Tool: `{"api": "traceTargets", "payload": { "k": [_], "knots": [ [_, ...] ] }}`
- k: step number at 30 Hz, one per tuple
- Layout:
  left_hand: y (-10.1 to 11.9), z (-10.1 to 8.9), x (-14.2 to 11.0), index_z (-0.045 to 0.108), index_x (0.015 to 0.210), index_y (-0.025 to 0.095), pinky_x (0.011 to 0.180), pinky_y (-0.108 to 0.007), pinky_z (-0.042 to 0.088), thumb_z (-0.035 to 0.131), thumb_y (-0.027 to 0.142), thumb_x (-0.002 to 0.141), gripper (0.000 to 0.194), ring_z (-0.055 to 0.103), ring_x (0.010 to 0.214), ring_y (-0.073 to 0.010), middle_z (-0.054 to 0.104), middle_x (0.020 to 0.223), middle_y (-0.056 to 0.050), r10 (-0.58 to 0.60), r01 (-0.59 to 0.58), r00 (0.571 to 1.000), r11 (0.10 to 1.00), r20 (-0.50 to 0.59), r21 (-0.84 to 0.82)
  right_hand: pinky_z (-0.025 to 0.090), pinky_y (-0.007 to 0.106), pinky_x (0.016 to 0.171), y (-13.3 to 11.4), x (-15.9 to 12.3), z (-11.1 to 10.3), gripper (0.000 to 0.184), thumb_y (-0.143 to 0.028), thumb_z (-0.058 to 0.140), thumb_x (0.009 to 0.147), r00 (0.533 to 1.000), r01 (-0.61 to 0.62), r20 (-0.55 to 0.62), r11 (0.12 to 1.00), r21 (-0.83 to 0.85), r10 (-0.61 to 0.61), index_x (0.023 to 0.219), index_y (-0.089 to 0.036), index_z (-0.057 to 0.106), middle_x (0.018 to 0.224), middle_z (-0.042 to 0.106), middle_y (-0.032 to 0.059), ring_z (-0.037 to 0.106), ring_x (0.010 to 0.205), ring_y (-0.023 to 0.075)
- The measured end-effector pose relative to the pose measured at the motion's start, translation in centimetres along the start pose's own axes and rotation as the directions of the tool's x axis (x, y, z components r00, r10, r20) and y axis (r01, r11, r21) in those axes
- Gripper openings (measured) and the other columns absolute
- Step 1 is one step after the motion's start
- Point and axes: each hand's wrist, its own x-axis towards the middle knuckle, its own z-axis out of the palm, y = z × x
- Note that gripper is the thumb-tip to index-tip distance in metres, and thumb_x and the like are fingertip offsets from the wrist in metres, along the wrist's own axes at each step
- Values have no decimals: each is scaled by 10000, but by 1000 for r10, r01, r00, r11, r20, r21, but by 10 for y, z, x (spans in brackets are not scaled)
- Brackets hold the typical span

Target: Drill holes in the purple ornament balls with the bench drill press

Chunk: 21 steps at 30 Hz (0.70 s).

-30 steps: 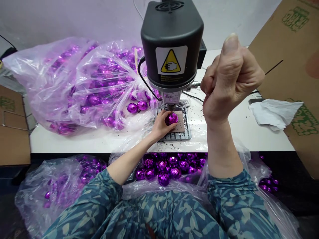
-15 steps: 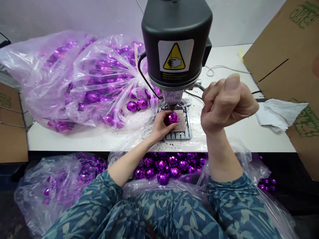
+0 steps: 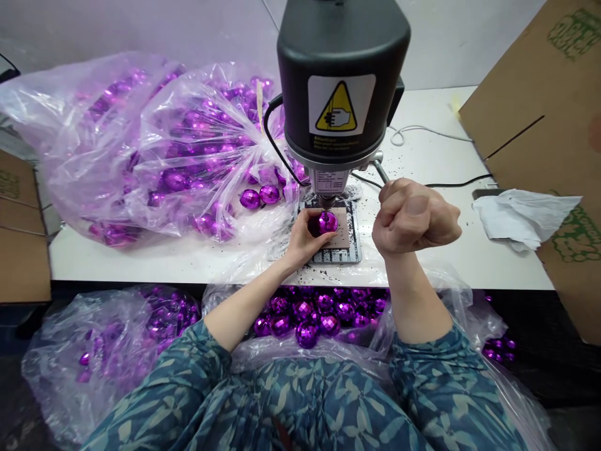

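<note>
A black bench drill press [image 3: 342, 81] stands on the white table [image 3: 141, 263]. My left hand [image 3: 304, 237] is closed around a shiny purple faceted ball [image 3: 327, 222], holding it on a brown pad on the drill's base plate [image 3: 350, 254], right under the drill tip. My right hand [image 3: 413, 216] is a fist wrapped round the metal feed lever [image 3: 380, 170] on the machine's right side, low, near table height. Black shavings lie scattered around the base plate.
Large clear plastic bags of purple balls [image 3: 154, 150] lie on the table at left. More purple balls [image 3: 310, 316] fill bags in front of my lap and at lower left. Cardboard boxes [image 3: 544, 119] stand at right, with a white crumpled tissue [image 3: 521, 216]. A cable [image 3: 451, 183] runs behind.
My right fist has swung down with the lever from well above the table to near table height. The left hand has kept the ball in place under the drill.
</note>
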Motion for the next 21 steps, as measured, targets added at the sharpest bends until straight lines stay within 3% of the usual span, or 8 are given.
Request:
{"api": "traceTargets", "payload": {
  "k": [4,9,12,15,16,18,19,21],
  "knots": [
    [0,1,-1,567,1120,204,892,-404,590,920,317,709,554,695,1016,-236,686,1110,-79,9,-9,1000,1000,-12,-27,195,218,301,-3,-6,-6,508,-144,518,897,998,31,46,999,-16,-30,558,-181,142,366,193,-88,164,290,25],
    [-1,3,1,567,1109,201,857,-382,593,922,292,700,549,695,969,-218,686,1074,-64,33,-34,998,999,-46,-20,164,232,346,-12,20,9,526,-208,532,953,986,-164,-10,982,-99,164,521,-172,233,397,236,-72,256,325,13],
    [6,-2,-9,561,1075,199,796,-352,587,915,283,700,523,684,916,-200,676,1024,-50,29,-25,992,999,-122,30,263,237,408,-9,49,26,515,-423,565,909,931,-359,-1,916,-180,365,523,-193,314,420,331,-70,310,366,10],
    [23,-14,-41,552,1087,191,759,-339,573,891,335,731,512,664,883,-190,661,1008,-48,77,-66,988,994,-137,85,254,255,429,2,68,35,534,-690,417,779,902,-401,54,877,-264,429,545,-248,232,405,277,-79,261,349,13],
    [30,-17,-55,549,1105,190,755,-337,572,873,362,756,507,662,885,-190,661,1015,-51,115,-109,990,991,-83,81,221,259,425,5,71,35,533,-720,379,771,893,-415,62,869,-270,446,554,-263,209,400,258,-82,241,344,10],
    [43,-20,-85,549,1142,193,762,-341,575,823,431,815,489,668,904,-199,671,1026,-60,215,-220,967,975,135,22,186,248,440,9,73,34,534,-663,389,841,859,-469,75,836,-284,507,540,-268,192,401,276,-75,254,355,0],
    [46,-19,-99,554,1161,196,783,-352,579,790,465,846,477,673,930,-210,679,1036,-69,271,-276,922,961,277,-22,179,236,450,9,73,33,531,-567,418,899,838,-502,71,815,-289,541,523,-261,201,403,293,-72,276,367,-3],
    [47,-8,-124,567,1215,196,853,-391,579,705,482,915,436,675,1026,-250,689,1131,-112,369,-388,758,918,538,-82,186,213,473,9,74,32,524,-355,448,950,805,-557,42,780,-286,591,493,-245,218,394,296,-76,305,380,-6]
  ]
}}
